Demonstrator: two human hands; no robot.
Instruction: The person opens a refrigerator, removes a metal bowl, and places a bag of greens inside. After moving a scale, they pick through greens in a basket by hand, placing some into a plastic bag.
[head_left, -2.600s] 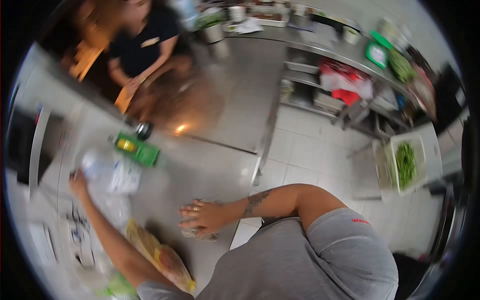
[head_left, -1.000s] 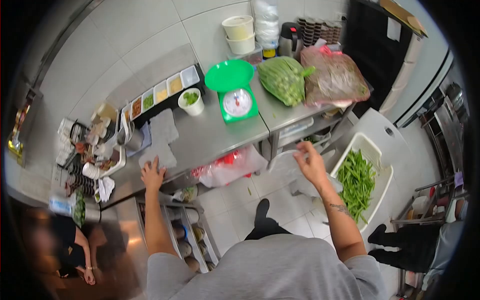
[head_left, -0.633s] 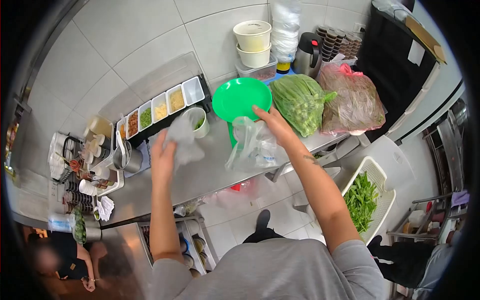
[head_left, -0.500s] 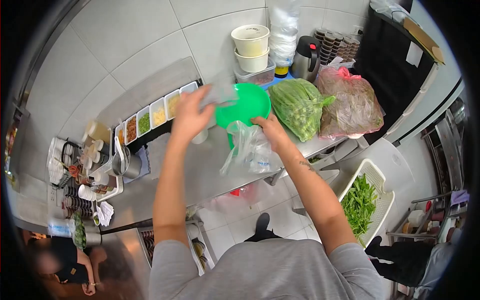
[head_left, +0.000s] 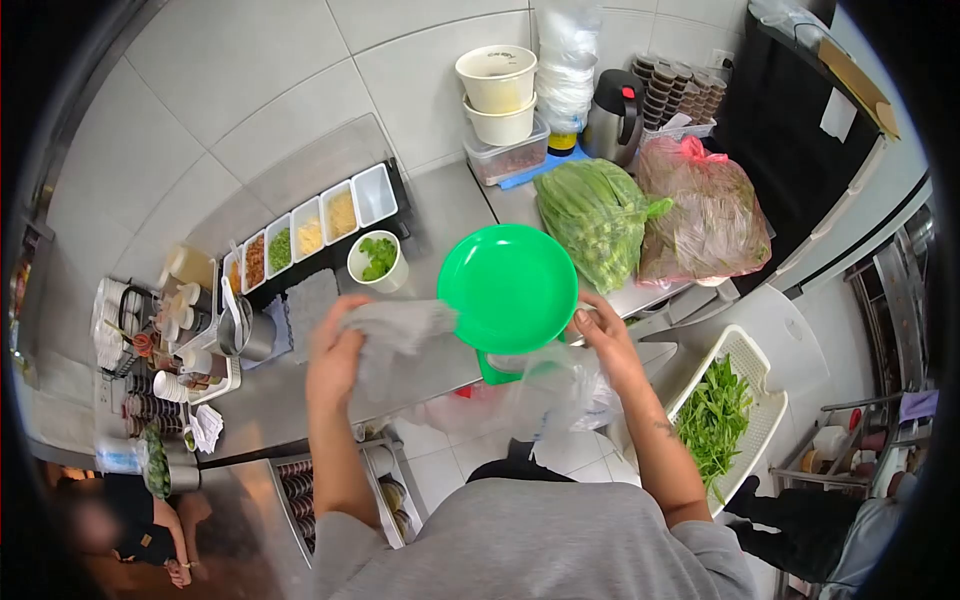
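Note:
A round green plate (head_left: 508, 288) sits over a green base (head_left: 499, 370) at the front edge of the steel counter. My left hand (head_left: 338, 352), left of the plate, is closed on a thin, translucent plastic bag (head_left: 395, 335) smeared by motion; its far end reaches the plate's left rim. My right hand (head_left: 603, 338) is at the plate's right rim, thumb and fingers pinching a clear plastic bag (head_left: 560, 385) that hangs below the plate. Behind my left hand stands a white cup (head_left: 394, 274) with chopped green leaves (head_left: 377, 257) inside.
White trays of chopped toppings (head_left: 311, 235) line the left back. Bagged vegetables (head_left: 595, 215), a pinkish bag (head_left: 700, 215) and a thermos (head_left: 613, 115) stand at the right back. A white basket of greens (head_left: 750, 350) is at my right. Another person (head_left: 150, 520) is at lower left.
My left hand has swung down towards me with its bag. The green plate has come nearer and shows flatter. My right hand has moved right and nearer. The cup of leaves is now uncovered.

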